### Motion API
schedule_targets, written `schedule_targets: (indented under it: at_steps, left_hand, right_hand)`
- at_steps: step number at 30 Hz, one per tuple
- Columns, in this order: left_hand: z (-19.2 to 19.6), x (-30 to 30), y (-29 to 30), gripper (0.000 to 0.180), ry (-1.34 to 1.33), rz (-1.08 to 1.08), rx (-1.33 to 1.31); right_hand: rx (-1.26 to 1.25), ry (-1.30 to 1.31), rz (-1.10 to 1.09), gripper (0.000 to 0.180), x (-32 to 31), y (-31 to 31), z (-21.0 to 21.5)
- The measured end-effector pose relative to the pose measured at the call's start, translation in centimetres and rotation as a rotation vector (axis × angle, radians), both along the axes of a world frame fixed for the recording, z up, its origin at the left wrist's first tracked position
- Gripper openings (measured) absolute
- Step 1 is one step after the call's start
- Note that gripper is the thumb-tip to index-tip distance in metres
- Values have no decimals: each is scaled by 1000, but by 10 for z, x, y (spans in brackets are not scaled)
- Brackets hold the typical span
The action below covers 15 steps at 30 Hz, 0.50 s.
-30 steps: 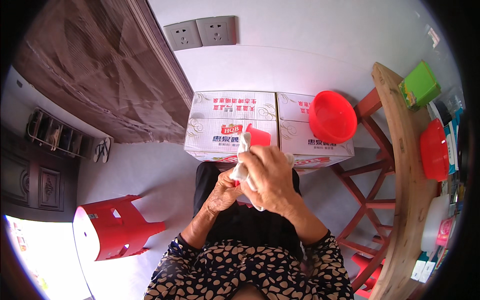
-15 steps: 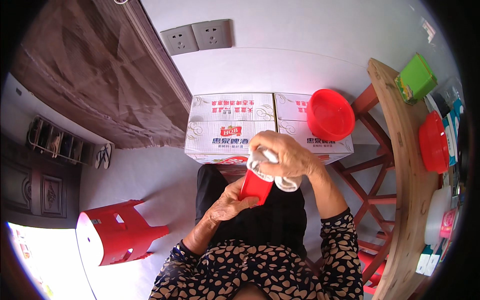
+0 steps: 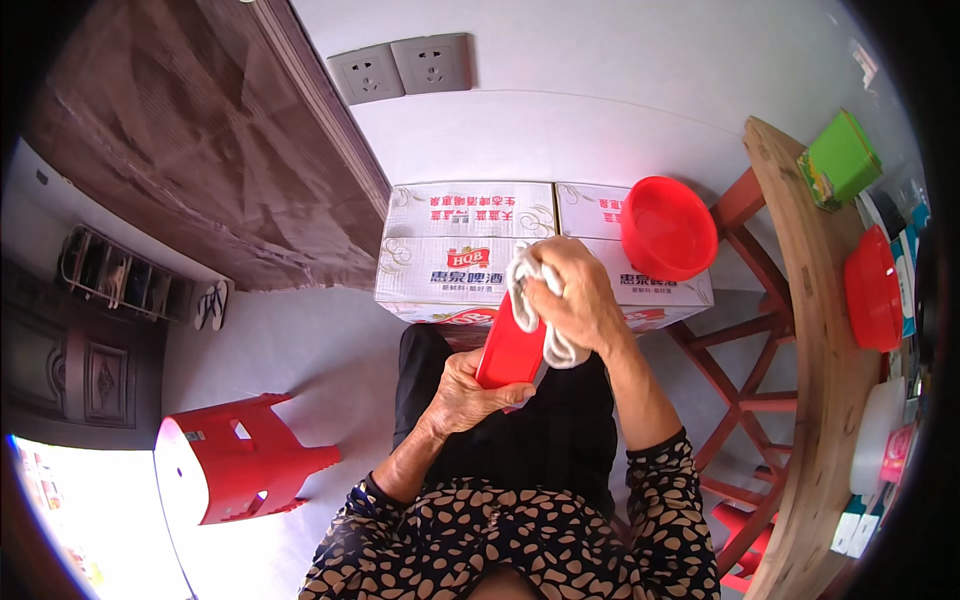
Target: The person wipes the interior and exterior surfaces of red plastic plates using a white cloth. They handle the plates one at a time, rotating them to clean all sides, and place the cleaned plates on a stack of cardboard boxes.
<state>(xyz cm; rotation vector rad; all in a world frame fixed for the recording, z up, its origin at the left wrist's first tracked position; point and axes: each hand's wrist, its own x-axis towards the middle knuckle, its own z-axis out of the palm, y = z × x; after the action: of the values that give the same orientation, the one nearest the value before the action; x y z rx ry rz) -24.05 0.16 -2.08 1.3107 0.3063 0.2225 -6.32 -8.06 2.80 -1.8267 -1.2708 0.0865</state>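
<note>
A red plastic stool lies tipped on the floor at far left, with open floor between it and the person's lap. The left hand has its grip closed around the lower end of a red cup, held above the lap. The right hand presses a white cloth against the cup's upper end, grip closed on the cloth. Behind stand white cardboard boxes, a red basin on their right edge. The wooden table curves along the right.

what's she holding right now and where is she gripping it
Left hand holds a red cup by its lower end; right hand presses a white cloth on its upper end.
</note>
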Motion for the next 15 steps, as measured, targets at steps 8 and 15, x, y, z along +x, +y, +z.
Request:
schedule_targets:
  at_steps: [8, 15]
  left_hand:
    - [-7, -1, 3, 18, -27, -8, 43]
    - [-37, 2, 12, 31, -80, 146, 182]
  right_hand:
    - [38, 386, -84, 25, 20, 4, -41]
    - [112, -366, -123, 23, -66, 4, -6]
